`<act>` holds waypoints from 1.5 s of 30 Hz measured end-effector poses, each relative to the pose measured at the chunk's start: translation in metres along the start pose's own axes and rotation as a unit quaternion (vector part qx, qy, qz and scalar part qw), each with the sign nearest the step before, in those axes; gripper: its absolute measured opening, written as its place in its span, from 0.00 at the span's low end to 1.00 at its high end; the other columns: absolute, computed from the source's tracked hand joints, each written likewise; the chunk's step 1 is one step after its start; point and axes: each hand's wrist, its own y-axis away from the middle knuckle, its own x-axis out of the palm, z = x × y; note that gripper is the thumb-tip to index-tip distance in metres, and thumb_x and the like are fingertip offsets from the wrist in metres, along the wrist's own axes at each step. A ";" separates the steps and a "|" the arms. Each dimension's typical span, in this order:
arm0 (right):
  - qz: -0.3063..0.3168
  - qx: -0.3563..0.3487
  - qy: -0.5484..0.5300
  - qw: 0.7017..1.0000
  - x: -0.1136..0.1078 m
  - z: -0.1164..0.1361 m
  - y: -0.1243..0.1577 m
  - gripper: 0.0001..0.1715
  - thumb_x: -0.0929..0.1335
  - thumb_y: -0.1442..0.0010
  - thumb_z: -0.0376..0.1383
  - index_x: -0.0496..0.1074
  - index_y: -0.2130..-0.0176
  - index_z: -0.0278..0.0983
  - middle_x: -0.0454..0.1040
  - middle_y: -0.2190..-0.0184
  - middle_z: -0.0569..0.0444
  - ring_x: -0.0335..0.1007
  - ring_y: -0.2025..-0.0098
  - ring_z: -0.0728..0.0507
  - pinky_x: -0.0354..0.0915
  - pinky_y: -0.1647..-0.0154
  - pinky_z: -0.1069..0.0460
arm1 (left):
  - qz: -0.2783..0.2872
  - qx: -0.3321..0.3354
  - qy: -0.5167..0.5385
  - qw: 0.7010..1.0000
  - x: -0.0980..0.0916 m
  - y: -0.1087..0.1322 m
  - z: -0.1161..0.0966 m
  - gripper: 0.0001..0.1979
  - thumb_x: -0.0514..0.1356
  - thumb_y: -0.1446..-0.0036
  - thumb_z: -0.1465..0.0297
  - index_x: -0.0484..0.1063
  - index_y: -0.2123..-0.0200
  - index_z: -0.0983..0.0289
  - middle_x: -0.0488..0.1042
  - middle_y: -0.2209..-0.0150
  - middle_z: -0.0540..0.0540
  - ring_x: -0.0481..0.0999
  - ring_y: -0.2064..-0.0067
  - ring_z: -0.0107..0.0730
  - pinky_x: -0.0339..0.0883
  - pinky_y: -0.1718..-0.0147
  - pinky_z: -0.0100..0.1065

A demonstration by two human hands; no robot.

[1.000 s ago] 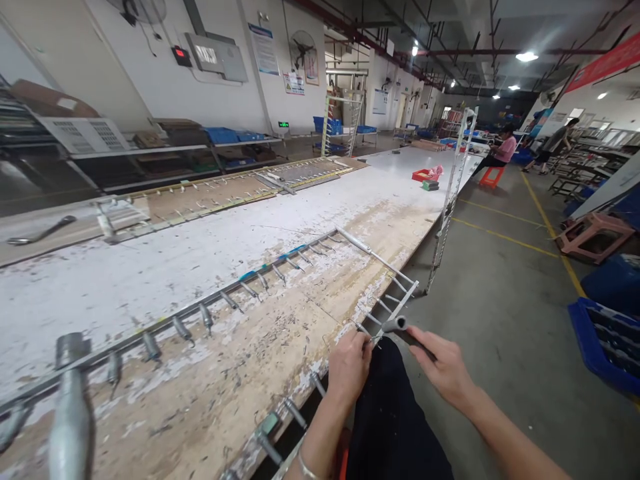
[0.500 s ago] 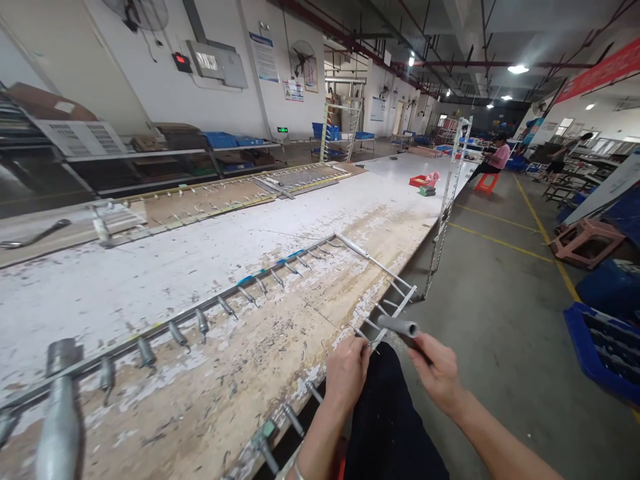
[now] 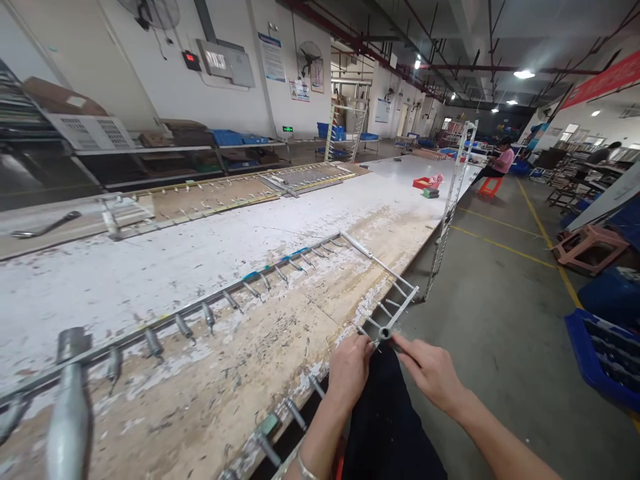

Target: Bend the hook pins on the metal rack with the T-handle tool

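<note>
The writing on the wall posters and red banner is too small or slanted to read. The person's left hand has its fingertips pinched together at the near rail of the metal frame, which lies on the bench and overhangs its edge, though what they pinch is hidden. The right hand is clamped on a hammer, its tubular head at that rail, its handle mostly covered.
</note>
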 end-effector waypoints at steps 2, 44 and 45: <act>0.051 0.005 0.034 0.998 0.000 -0.002 -0.001 0.20 0.60 0.31 0.38 0.70 0.44 0.41 0.75 0.73 0.54 0.72 0.74 0.47 0.65 0.74 0.55 | 0.004 0.001 0.000 1.000 0.000 0.000 0.000 0.17 0.46 0.33 0.68 0.74 0.65 0.62 0.74 0.67 0.55 0.74 0.62 0.35 0.62 0.64 0.32; 0.017 0.060 -0.063 0.996 0.007 -0.007 0.014 0.20 0.62 0.33 0.36 0.71 0.44 0.41 0.79 0.55 0.50 0.78 0.57 0.41 0.75 0.58 0.50 | 0.048 -0.078 -0.020 0.996 -0.003 -0.003 -0.006 0.17 0.48 0.34 0.67 0.75 0.67 0.61 0.76 0.67 0.54 0.74 0.63 0.34 0.56 0.68 0.30; 0.011 0.070 -0.067 0.995 0.006 -0.007 0.014 0.20 0.62 0.33 0.36 0.71 0.44 0.41 0.79 0.54 0.50 0.78 0.56 0.41 0.75 0.56 0.49 | 0.049 -0.079 -0.021 0.995 -0.004 -0.003 -0.006 0.17 0.48 0.34 0.67 0.75 0.67 0.61 0.76 0.67 0.54 0.75 0.63 0.34 0.56 0.68 0.30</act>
